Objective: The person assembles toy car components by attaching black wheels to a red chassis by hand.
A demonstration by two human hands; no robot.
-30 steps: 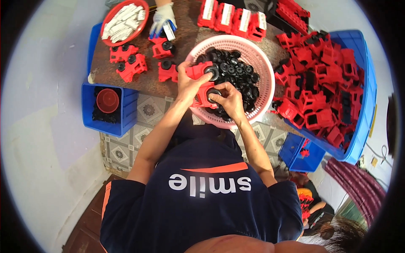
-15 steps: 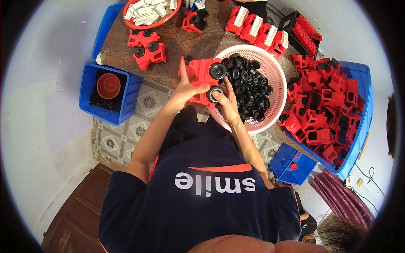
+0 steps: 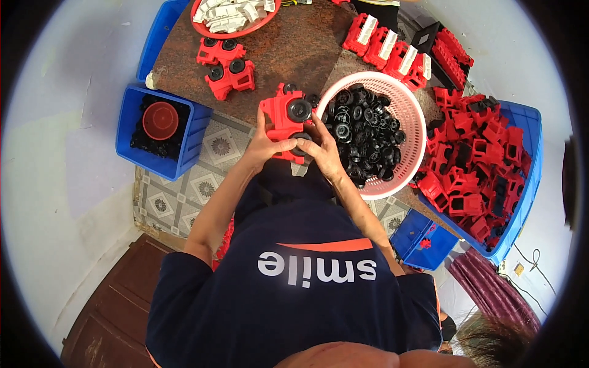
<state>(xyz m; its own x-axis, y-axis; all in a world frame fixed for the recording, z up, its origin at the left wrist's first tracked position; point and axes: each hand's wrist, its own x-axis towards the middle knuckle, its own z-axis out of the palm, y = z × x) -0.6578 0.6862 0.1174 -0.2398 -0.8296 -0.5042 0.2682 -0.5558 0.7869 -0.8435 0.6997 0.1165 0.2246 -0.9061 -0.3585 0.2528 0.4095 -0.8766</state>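
Both my hands hold a red toy truck body (image 3: 278,115) over the near edge of the table, its black wheels facing up and to the right. My left hand (image 3: 265,149) grips its left side, with the thumb reaching across toward the lower wheel. On the other side my right hand (image 3: 325,152) has its fingers along the truck, the thumb pressed at the lower black wheel (image 3: 300,138). The upper wheel (image 3: 299,110) sits on the body. Right beside my right hand is a pink basket (image 3: 419,132) heaped with loose black wheels (image 3: 368,122).
Two wheeled red trucks (image 3: 232,78) lie left on the table (image 3: 294,43), near a red bowl (image 3: 274,13) of white parts. Trucks with white pieces (image 3: 388,46) line the far right. Blue bins hold red bodies (image 3: 534,132) and black parts (image 3: 202,132). Someone in dark clothing stands opposite.
My hands and the truck have shifted slightly left, and my right thumb has moved left with the lower wheel. A truck near the table's far edge has gone from its spot.
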